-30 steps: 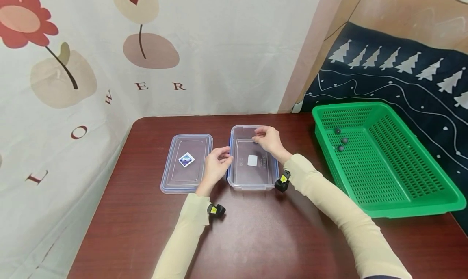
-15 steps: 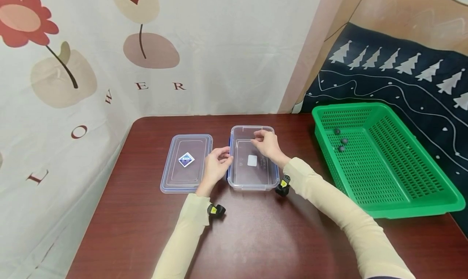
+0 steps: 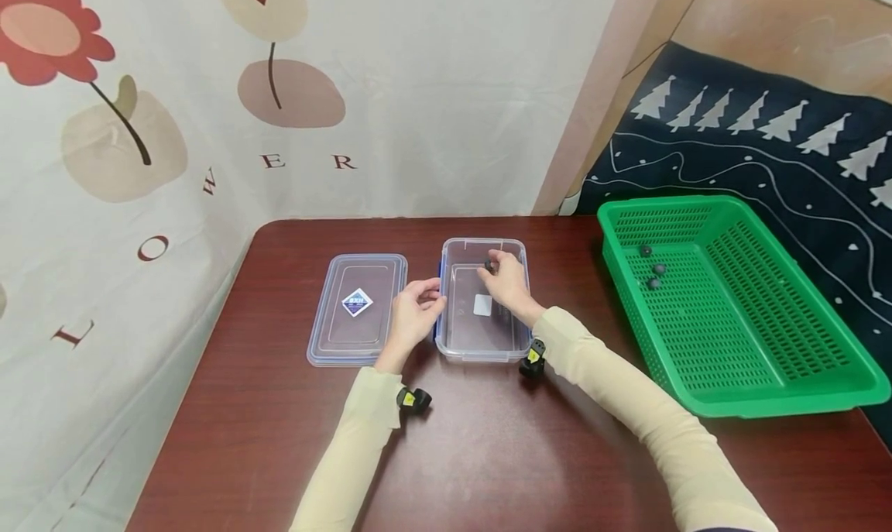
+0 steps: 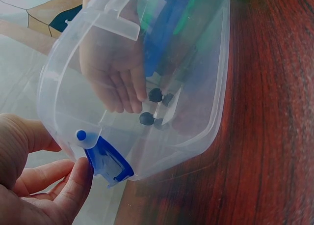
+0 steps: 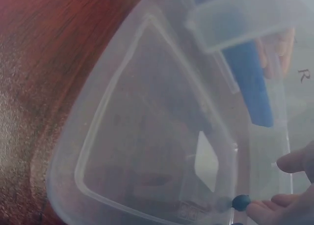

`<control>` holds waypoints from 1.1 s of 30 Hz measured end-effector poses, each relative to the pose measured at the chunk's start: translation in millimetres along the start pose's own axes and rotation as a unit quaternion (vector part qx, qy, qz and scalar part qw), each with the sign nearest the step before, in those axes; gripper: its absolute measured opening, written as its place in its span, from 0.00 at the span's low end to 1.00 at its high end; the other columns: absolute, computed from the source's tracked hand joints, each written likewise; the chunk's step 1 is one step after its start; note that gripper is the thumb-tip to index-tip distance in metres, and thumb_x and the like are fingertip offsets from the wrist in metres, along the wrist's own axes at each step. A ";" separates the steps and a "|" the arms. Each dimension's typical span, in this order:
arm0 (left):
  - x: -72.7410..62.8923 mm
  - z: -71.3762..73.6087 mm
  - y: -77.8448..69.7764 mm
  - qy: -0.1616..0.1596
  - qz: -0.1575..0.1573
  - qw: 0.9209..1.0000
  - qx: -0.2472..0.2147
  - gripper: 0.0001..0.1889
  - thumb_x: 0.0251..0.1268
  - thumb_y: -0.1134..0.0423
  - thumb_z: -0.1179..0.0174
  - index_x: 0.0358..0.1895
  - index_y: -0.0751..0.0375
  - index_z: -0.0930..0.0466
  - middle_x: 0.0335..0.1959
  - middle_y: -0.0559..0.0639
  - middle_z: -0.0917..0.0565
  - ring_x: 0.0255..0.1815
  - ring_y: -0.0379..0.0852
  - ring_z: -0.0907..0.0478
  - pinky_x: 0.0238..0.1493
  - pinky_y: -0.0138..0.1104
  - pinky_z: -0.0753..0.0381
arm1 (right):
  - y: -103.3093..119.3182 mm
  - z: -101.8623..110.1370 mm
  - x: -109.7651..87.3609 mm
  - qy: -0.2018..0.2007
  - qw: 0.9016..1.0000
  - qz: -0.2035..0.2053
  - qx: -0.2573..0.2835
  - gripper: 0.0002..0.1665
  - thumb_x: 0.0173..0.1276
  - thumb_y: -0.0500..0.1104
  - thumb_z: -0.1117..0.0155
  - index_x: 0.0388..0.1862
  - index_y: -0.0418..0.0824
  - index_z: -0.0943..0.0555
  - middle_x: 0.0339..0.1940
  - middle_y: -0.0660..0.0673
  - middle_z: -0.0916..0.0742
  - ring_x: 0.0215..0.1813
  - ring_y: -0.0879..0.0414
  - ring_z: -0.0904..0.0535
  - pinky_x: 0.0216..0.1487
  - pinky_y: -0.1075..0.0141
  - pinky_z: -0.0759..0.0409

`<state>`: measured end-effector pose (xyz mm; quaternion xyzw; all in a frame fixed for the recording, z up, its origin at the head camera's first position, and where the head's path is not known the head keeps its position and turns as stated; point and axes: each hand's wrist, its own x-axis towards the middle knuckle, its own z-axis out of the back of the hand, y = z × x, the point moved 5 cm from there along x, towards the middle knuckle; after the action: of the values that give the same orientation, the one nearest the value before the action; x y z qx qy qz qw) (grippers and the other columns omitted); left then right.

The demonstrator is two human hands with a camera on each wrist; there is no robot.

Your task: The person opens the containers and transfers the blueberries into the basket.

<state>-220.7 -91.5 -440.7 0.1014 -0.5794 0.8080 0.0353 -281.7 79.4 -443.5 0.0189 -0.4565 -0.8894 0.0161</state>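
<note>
A clear plastic food box (image 3: 463,338) with blue side latches lies open-topped on the table. My right hand (image 3: 507,284) reaches into it with thumb and fingers spread apart. At its fingertips is a small dark ball like a blueberry (image 5: 241,202), apart from the thumb in the right wrist view. Two such dark balls (image 4: 155,95) show through the wall in the left wrist view, with reflections beside them. My left hand (image 3: 413,313) is at the box's left side, its fingertips touching a blue latch (image 4: 109,161), the fingers relaxed.
The box's lid (image 3: 331,334), with a diamond-shaped label, lies left of the box. A green slotted basket (image 3: 732,323) stands at the right, holding three more dark balls (image 3: 659,269). A patterned cloth (image 3: 432,129) hangs behind the table (image 3: 474,454).
My right hand has shifted slightly towards me and its thumb has spread from the fingers. A dark ball now shows at its fingertips. The left hand stays at the box's side.
</note>
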 end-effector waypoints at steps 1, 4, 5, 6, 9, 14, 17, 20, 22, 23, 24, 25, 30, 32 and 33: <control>0.2 -0.1 -0.4 0.000 0.000 1.000 -0.001 0.16 0.52 0.79 0.40 0.47 0.80 0.23 0.41 0.68 0.20 0.40 0.60 0.19 0.43 0.35 0.15 | -0.4 -0.6 0.3 -0.001 1.000 0.004 0.000 0.28 0.65 0.37 0.41 0.63 0.27 0.32 0.57 0.31 0.25 0.59 0.43 0.28 0.62 0.57 0.25; 1.0 -0.5 -1.2 0.001 0.001 1.000 -0.003 0.16 0.53 0.79 0.40 0.47 0.80 0.23 0.41 0.68 0.21 0.40 0.60 0.19 0.44 0.35 0.15 | -0.8 -1.4 1.8 -0.006 1.000 0.014 -0.012 0.29 0.65 0.37 0.41 0.63 0.26 0.33 0.57 0.31 0.26 0.61 0.41 0.29 0.64 0.56 0.28; 1.3 -0.5 -1.5 0.002 0.001 1.000 -0.002 0.16 0.53 0.79 0.40 0.47 0.80 0.23 0.41 0.68 0.21 0.40 0.60 0.19 0.44 0.35 0.15 | -1.1 -1.4 2.5 -0.007 1.000 0.016 -0.015 0.29 0.65 0.36 0.41 0.63 0.26 0.33 0.57 0.30 0.26 0.61 0.41 0.30 0.64 0.56 0.28; 1.7 -0.6 -1.5 0.002 0.002 1.000 -0.002 0.16 0.53 0.79 0.40 0.47 0.80 0.23 0.41 0.68 0.21 0.41 0.60 0.19 0.44 0.35 0.15 | -1.4 -1.7 3.4 -0.008 1.000 0.018 -0.022 0.29 0.64 0.36 0.41 0.63 0.26 0.33 0.57 0.30 0.26 0.61 0.40 0.30 0.65 0.56 0.29; 2.5 -0.7 -0.8 0.001 0.004 1.000 -0.005 0.16 0.52 0.79 0.40 0.47 0.80 0.23 0.41 0.68 0.21 0.41 0.60 0.19 0.44 0.35 0.15 | -2.2 -2.4 5.8 -0.004 0.999 0.016 -0.038 0.29 0.64 0.36 0.40 0.63 0.26 0.33 0.59 0.30 0.26 0.62 0.40 0.31 0.66 0.55 0.30; 2.2 -0.4 -2.0 0.000 0.001 1.000 -0.009 0.16 0.52 0.79 0.39 0.47 0.80 0.23 0.41 0.69 0.21 0.40 0.60 0.19 0.44 0.35 0.15 | -3.7 -5.2 7.9 0.009 0.997 0.012 -0.071 0.26 0.64 0.35 0.41 0.60 0.26 0.29 0.58 0.29 0.25 0.62 0.40 0.31 0.63 0.55 0.27; 1.9 -0.1 -2.4 0.000 -0.001 1.000 -0.006 0.16 0.52 0.79 0.39 0.47 0.80 0.23 0.41 0.69 0.21 0.40 0.60 0.19 0.44 0.35 0.15 | -3.7 -7.0 6.8 0.014 0.996 0.013 -0.084 0.24 0.64 0.34 0.41 0.58 0.26 0.27 0.56 0.29 0.23 0.60 0.40 0.29 0.61 0.56 0.24; 1.4 0.3 -3.4 0.002 -0.001 1.000 -0.001 0.16 0.52 0.79 0.39 0.47 0.79 0.22 0.41 0.68 0.21 0.40 0.60 0.19 0.44 0.35 0.15 | -2.9 -7.2 4.9 0.015 0.996 0.012 -0.089 0.21 0.63 0.33 0.41 0.54 0.27 0.24 0.52 0.30 0.22 0.56 0.41 0.26 0.57 0.57 0.22; 0.9 0.3 -4.1 0.002 0.000 1.000 0.000 0.16 0.52 0.78 0.39 0.47 0.80 0.23 0.41 0.68 0.21 0.40 0.60 0.19 0.44 0.35 0.15 | -2.5 -6.9 4.3 0.014 0.995 0.010 -0.096 0.17 0.62 0.34 0.40 0.50 0.28 0.22 0.48 0.31 0.21 0.52 0.42 0.25 0.53 0.56 0.21; 0.6 0.3 -4.4 0.003 0.000 1.000 0.000 0.16 0.52 0.78 0.39 0.47 0.80 0.23 0.41 0.68 0.21 0.40 0.60 0.19 0.44 0.35 0.15 | -2.4 -6.8 4.3 0.013 0.995 0.010 -0.100 0.15 0.62 0.34 0.40 0.48 0.28 0.21 0.45 0.32 0.20 0.49 0.42 0.24 0.50 0.56 0.20; 0.5 0.3 -4.4 0.003 0.000 1.000 0.000 0.16 0.52 0.78 0.39 0.47 0.80 0.23 0.41 0.68 0.21 0.40 0.60 0.19 0.44 0.35 0.15 | -2.3 -6.8 4.3 0.014 0.994 0.010 -0.104 0.13 0.62 0.34 0.39 0.45 0.29 0.20 0.44 0.33 0.19 0.47 0.43 0.23 0.48 0.56 0.20; 0.4 0.2 -4.4 0.002 0.001 1.000 -0.001 0.16 0.52 0.78 0.39 0.47 0.80 0.23 0.41 0.68 0.20 0.40 0.60 0.19 0.44 0.35 0.15 | -2.4 -7.0 4.3 0.014 0.994 0.010 -0.107 0.12 0.62 0.34 0.39 0.43 0.29 0.20 0.42 0.34 0.18 0.45 0.44 0.22 0.46 0.56 0.19; -0.2 0.5 -3.9 0.001 0.003 1.000 0.004 0.16 0.53 0.78 0.39 0.47 0.79 0.22 0.41 0.68 0.20 0.40 0.60 0.19 0.44 0.35 0.15 | -2.5 -10.5 4.3 0.031 0.994 0.025 -0.103 0.10 0.58 0.34 0.35 0.40 0.30 0.18 0.35 0.38 0.14 0.39 0.48 0.19 0.42 0.61 0.18; -0.4 0.7 -3.9 0.001 0.003 1.000 0.008 0.16 0.53 0.78 0.39 0.47 0.79 0.22 0.41 0.68 0.20 0.40 0.59 0.19 0.44 0.35 0.15 | -1.8 -12.6 3.9 0.042 0.993 0.044 -0.102 0.11 0.57 0.34 0.34 0.39 0.31 0.17 0.33 0.39 0.14 0.37 0.50 0.19 0.39 0.64 0.18; -0.4 0.8 -3.9 0.001 0.004 1.000 0.009 0.16 0.53 0.78 0.39 0.47 0.79 0.22 0.41 0.68 0.20 0.40 0.59 0.19 0.44 0.35 0.15 | -1.2 -13.7 3.7 0.048 0.992 0.056 -0.104 0.11 0.56 0.34 0.33 0.38 0.31 0.17 0.32 0.40 0.14 0.37 0.50 0.18 0.38 0.65 0.18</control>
<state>-219.5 -90.9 -436.9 0.0991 -0.5724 0.8133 0.0318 -284.7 68.8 -452.5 0.0343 -0.3603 -0.9279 0.0895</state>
